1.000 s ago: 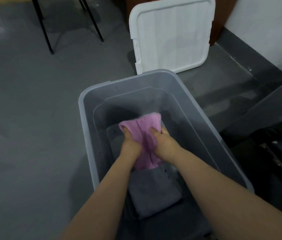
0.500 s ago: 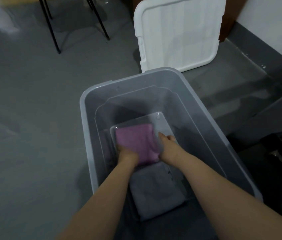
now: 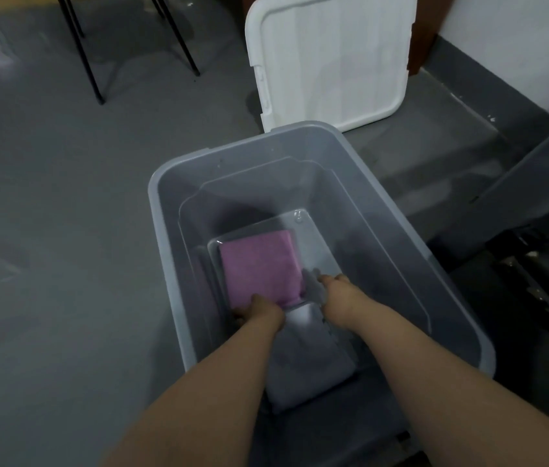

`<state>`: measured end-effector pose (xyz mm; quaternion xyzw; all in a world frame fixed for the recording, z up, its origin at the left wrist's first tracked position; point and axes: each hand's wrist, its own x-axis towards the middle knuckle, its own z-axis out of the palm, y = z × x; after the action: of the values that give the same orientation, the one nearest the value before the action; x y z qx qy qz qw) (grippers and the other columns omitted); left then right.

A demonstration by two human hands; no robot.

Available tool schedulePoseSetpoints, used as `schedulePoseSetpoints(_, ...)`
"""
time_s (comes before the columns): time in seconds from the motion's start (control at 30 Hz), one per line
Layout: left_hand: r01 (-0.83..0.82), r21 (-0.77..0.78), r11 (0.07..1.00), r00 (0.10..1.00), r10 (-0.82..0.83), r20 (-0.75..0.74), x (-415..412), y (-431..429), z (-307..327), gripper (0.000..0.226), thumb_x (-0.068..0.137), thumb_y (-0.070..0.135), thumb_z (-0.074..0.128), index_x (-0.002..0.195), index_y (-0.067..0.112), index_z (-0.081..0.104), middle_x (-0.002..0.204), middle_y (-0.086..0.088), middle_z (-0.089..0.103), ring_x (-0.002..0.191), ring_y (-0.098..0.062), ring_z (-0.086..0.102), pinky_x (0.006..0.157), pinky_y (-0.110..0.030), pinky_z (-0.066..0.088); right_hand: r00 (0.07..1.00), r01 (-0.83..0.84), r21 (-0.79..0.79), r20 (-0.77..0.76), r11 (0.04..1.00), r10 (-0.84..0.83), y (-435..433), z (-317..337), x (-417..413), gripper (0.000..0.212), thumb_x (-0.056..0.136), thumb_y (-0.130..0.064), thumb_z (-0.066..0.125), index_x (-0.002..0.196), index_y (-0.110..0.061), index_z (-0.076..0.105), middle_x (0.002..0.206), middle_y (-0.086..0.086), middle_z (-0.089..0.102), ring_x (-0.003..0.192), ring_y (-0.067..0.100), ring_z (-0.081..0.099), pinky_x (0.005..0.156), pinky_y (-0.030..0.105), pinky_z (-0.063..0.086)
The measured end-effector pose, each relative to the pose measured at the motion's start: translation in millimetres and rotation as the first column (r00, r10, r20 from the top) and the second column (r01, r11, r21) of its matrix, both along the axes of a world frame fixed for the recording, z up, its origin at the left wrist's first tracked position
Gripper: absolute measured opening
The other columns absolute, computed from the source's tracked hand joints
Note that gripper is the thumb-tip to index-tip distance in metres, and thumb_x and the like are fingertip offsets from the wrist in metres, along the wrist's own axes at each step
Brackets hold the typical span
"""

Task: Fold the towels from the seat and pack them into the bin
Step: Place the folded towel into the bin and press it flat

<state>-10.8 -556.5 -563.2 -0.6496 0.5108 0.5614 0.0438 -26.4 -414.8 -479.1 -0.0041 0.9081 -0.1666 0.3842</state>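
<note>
A folded pink towel [image 3: 259, 264] lies flat on the bottom of the grey plastic bin [image 3: 384, 197], toward its far end. A folded grey towel [image 3: 310, 362] lies just nearer to me, partly under my forearms. My left hand [image 3: 259, 310] is at the pink towel's near edge, thumb on top and fingers curled round its near-left corner. My right hand [image 3: 340, 294] is beside the towel's right edge, off the cloth, with fingers relaxed and pointing away over the bin floor.
The bin's white lid [image 3: 330, 55] leans upright behind the bin. Thin black legs [image 3: 88, 62] stand on the grey floor at the top left. A dark seat and frame [image 3: 542, 230] fill the right side, below a white wall.
The pink towel went from held up in both hands to lying flat on the bin floor. My right hand has let go and slid off to the towel's right.
</note>
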Motion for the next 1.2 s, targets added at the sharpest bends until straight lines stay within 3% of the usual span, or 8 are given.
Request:
schedulePoseSetpoints(0.1, 0.262, 0.000, 0.965, 0.965, -0.262, -0.003, 33.6, 19.1, 3.3, 0.074, 0.106, 0.044, 0.040, 0.160, 0.009, 0.005, 0.166, -0.016, 0.009, 0.150, -0.033, 0.017, 0.121, -0.039, 0.011, 0.995, -0.047, 0.055, 0.094, 0.997, 0.042, 6.4, -1.0, 10.9, 0.070, 0.100, -0.025, 0.049, 0.159, -0.022, 0.012, 0.155, 0.015, 0.024, 0.138, 0.036, 0.037, 0.114, 0.042, 0.035)
schedulePoseSetpoints(0.23, 0.371, 0.064, 0.926, 0.904, -0.376, 0.205, 62.2, 30.9, -17.0, 0.090, 0.091, 0.058, 0.061, 0.154, 0.005, 0.024, 0.158, -0.025, 0.027, 0.141, -0.041, 0.035, 0.118, -0.047, 0.027, 0.986, -0.087, 0.113, 0.154, 0.990, 0.069, 17.0, -2.5, 15.5, 0.063, 0.099, -0.020, 0.051, 0.156, -0.015, 0.023, 0.152, 0.016, 0.032, 0.136, 0.033, 0.041, 0.111, 0.035, 0.038)
schedulePoseSetpoints(0.37, 0.585, 0.019, 0.811, 0.785, -0.571, 0.241, 76.7, 20.5, -38.5, 0.055, 0.107, 0.027, 0.042, 0.159, 0.026, 0.024, 0.157, -0.026, 0.027, 0.142, -0.044, 0.033, 0.113, -0.045, 0.032, 0.985, -0.111, 0.128, 0.149, 0.986, 0.092, 18.0, -2.3, 11.3, 0.061, 0.097, -0.017, 0.054, 0.153, -0.012, 0.031, 0.148, 0.016, 0.038, 0.133, 0.031, 0.046, 0.108, 0.033, 0.041)
schedulePoseSetpoints(0.5, 0.522, -0.019, 0.853, 0.805, -0.484, 0.344, 69.6, 14.5, -26.6, 0.067, 0.102, 0.051, 0.046, 0.153, 0.011, 0.029, 0.154, -0.026, 0.031, 0.139, -0.038, 0.037, 0.115, -0.041, 0.027, 0.984, -0.118, 0.086, 0.148, 0.989, 0.104, 11.9, -2.9, 9.9, 0.066, 0.094, -0.009, 0.055, 0.153, -0.015, 0.029, 0.148, 0.015, 0.040, 0.132, 0.031, 0.047, 0.106, 0.031, 0.041)
schedulePoseSetpoints(0.67, 0.821, -0.117, 0.559, 0.545, -0.708, 0.449, 62.6, 19.7, -0.6, 0.050, 0.110, 0.028, 0.026, 0.159, 0.026, 0.013, 0.161, -0.018, 0.014, 0.142, -0.035, 0.027, 0.114, -0.040, 0.026, 0.985, -0.104, 0.072, 0.145, 0.992, 0.093, 11.5, -4.3, 8.5, 0.063, 0.095, -0.010, 0.051, 0.154, -0.015, 0.028, 0.149, 0.015, 0.038, 0.132, 0.030, 0.046, 0.106, 0.031, 0.042)
schedulePoseSetpoints(0.8, 0.901, -0.222, 0.372, 0.433, -0.759, 0.487, 51.6, 15.6, 0.4, 0.070, 0.099, 0.020, 0.047, 0.157, 0.036, 0.010, 0.163, -0.019, -0.001, 0.147, -0.038, 0.012, 0.114, -0.044, 0.024, 0.988, -0.109, 0.066, 0.121, 0.992, 0.100, 13.1, -3.7, 9.6, 0.062, 0.096, -0.014, 0.053, 0.153, -0.015, 0.029, 0.147, 0.016, 0.040, 0.131, 0.031, 0.047, 0.104, 0.032, 0.043)
schedulePoseSetpoints(0.93, 0.894, -0.160, 0.418, 0.447, -0.816, 0.367, 34.1, -6.6, -3.4, 0.086, 0.091, 0.015, 0.057, 0.157, 0.041, 0.009, 0.166, -0.012, -0.012, 0.151, -0.036, 0.004, 0.120, -0.045, 0.017, 0.986, -0.116, 0.073, 0.124, 0.991, 0.107, 15.5, -5.3, 11.2, 0.060, 0.095, -0.015, 0.055, 0.151, -0.013, 0.035, 0.145, 0.015, 0.043, 0.129, 0.030, 0.050, 0.104, 0.032, 0.044)
schedulePoseSetpoints(1.2, 0.763, -0.037, 0.646, 0.633, -0.733, 0.248, 35.9, 11.9, 8.7, 0.067, 0.103, 0.028, 0.045, 0.160, 0.025, 0.010, 0.166, -0.012, 0.001, 0.150, -0.033, 0.011, 0.124, -0.042, 0.007, 0.991, -0.091, 0.075, 0.107, 0.993, 0.083, 18.5, 2.7, 6.9, 0.069, 0.093, -0.012, 0.058, 0.155, -0.013, 0.026, 0.148, 0.017, 0.042, 0.132, 0.031, 0.048, 0.105, 0.031, 0.042)
